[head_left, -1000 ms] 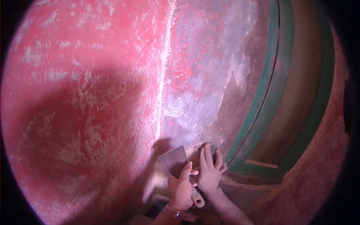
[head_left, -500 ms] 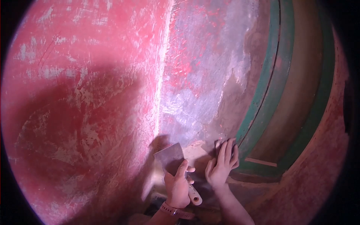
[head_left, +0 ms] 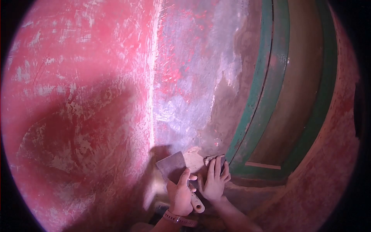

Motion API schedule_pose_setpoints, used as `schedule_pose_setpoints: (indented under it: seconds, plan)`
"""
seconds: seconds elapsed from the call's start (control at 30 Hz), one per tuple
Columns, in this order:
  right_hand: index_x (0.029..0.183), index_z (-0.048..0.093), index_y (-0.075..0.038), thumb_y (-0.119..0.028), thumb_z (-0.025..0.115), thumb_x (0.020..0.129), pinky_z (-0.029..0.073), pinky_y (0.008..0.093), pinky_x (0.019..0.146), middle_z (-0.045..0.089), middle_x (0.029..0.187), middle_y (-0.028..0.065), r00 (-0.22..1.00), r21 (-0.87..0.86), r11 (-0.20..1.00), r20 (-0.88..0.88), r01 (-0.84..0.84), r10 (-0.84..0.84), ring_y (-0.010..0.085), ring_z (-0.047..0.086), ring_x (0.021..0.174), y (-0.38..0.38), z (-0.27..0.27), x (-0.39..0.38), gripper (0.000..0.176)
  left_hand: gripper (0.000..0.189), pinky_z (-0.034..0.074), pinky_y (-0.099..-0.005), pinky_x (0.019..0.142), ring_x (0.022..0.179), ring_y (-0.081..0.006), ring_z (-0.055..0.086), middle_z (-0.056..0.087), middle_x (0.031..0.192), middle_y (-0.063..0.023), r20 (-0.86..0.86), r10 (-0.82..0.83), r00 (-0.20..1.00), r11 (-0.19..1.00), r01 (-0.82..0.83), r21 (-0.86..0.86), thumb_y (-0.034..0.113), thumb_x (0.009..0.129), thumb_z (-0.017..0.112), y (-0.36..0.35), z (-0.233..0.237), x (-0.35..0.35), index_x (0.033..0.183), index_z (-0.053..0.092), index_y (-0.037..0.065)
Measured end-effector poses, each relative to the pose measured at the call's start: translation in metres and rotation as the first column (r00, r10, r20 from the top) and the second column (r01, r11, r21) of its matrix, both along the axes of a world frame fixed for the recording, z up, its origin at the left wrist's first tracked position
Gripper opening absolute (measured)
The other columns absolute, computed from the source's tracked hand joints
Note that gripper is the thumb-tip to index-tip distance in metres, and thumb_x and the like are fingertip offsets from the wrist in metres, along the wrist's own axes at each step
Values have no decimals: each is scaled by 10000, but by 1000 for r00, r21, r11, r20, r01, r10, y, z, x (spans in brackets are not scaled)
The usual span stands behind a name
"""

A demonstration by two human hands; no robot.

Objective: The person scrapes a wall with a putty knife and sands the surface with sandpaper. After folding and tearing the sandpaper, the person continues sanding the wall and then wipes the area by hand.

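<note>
My left hand (head_left: 179, 197), with a strap at the wrist, is closed around a wide-bladed scraper. The scraper's flat metal blade (head_left: 172, 167) points up and left, and its pale handle (head_left: 198, 205) sticks out below the palm. Just to the right, my right hand (head_left: 214, 183) presses a dark flat piece (head_left: 222, 160) against the lower wall, fingers pointing up over it. Much of that piece is hidden by the fingers. A pale bare patch (head_left: 194, 157) lies on the wall between the blade and my right fingers.
A worn red wall (head_left: 77, 96) fills the left, meeting a patchy grey-purple wall (head_left: 189, 77) at a pale vertical corner (head_left: 151, 89). The green frame (head_left: 247, 123) of a brown panel (head_left: 299, 85) stands at the right. Shadows fall across the red wall.
The view has shifted, so the walls and frame appear farther left. My right hand has come lower and closer to my left hand, still with the dark piece. My left hand keeps the scraper.
</note>
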State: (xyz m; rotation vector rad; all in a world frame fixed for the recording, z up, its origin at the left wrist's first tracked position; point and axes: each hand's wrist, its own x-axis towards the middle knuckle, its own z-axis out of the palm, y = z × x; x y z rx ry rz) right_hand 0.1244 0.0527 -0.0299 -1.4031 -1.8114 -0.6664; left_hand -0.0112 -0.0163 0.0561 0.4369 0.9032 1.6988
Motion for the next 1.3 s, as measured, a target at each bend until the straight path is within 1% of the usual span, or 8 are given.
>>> schedule_pose_setpoints:
  seconds: [0.13, 0.37, 0.53, 0.77, 0.9, 1.13, 1.27, 1.3]
  plan:
    - [1585, 470, -48, -338, 713, 926, 275, 598, 1113, 378, 1687, 179, 997, 111, 994, -74, 5, 3, 463, 353, 1424, 2, 60, -7, 760, 285, 465, -267, 558, 622, -111, 564, 706, 901, -62, -13, -4, 1000, 1000, 4, -27, 224, 1001, 747, -3, 6, 1, 1200, 626, 60]
    - [1583, 461, -32, -344, 717, 925, 287, 589, 1105, 386, 1678, 192, 999, 86, 996, -22, -35, 37, 466, 375, 1379, 6, -2, 2, 772, 332, 467, -269, 556, 605, -115, 559, 705, 892, -63, 11, -16, 1000, 1000, 16, -17, 229, 994, 759, -1, 2, 4, 1239, 611, 60]
    - [1587, 458, -28, -335, 704, 937, 291, 588, 1100, 375, 1680, 201, 988, 132, 991, -145, -37, 57, 471, 385, 1348, -2, 78, -14, 761, 398, 473, -269, 536, 592, -114, 565, 709, 881, -74, 38, -4, 999, 999, 6, -42, 204, 991, 770, -3, 2, -1, 1287, 554, 49]
    - [1569, 467, 2, -241, 721, 919, 267, 585, 1137, 356, 1678, 240, 999, 59, 998, -17, -37, 38, 487, 362, 1374, 3, 5, 6, 739, 344, 461, -263, 572, 615, -118, 555, 694, 915, -61, -7, -26, 1000, 999, 26, -30, 280, 985, 765, -1, 1, -1, 1225, 643, 66]
    - [1573, 457, 10, -239, 700, 938, 260, 600, 1142, 338, 1680, 245, 991, 99, 994, -122, -40, 52, 483, 361, 1366, -1, 69, -3, 724, 377, 463, -267, 553, 607, -115, 570, 714, 904, -77, 43, 1, 999, 999, 1, -45, 225, 989, 773, 0, 1, -2, 1256, 570, 51]
    - [1548, 526, -56, -298, 724, 923, 287, 572, 1112, 401, 1670, 168, 996, 53, 997, -67, -48, 51, 449, 414, 1320, -6, 18, -3, 699, 306, 462, -265, 583, 621, -115, 554, 705, 919, -60, -37, -44, 998, 998, 42, -55, 295, 1002, 737, 1, -2, 6, 1201, 712, 64]
    - [1530, 541, -45, -307, 720, 923, 304, 587, 1107, 435, 1644, 183, 995, 75, 996, -77, -52, 57, 471, 422, 1312, -4, 39, 2, 684, 297, 462, -271, 558, 595, -119, 551, 710, 899, -64, 0, 1, 1000, 998, -1, -67, 295, 983, 762, 1, 0, 3, 1167, 677, 78]
    - [1529, 541, -43, -311, 716, 925, 309, 591, 1104, 439, 1640, 187, 995, 98, 994, -82, -51, 59, 477, 419, 1314, 0, 42, 3, 683, 394, 487, -282, 563, 670, -128, 615, 709, 923, -59, 27, -67, 997, 997, 68, -38, 228, 981, 775, 1, -2, -3, 1273, 560, 76]
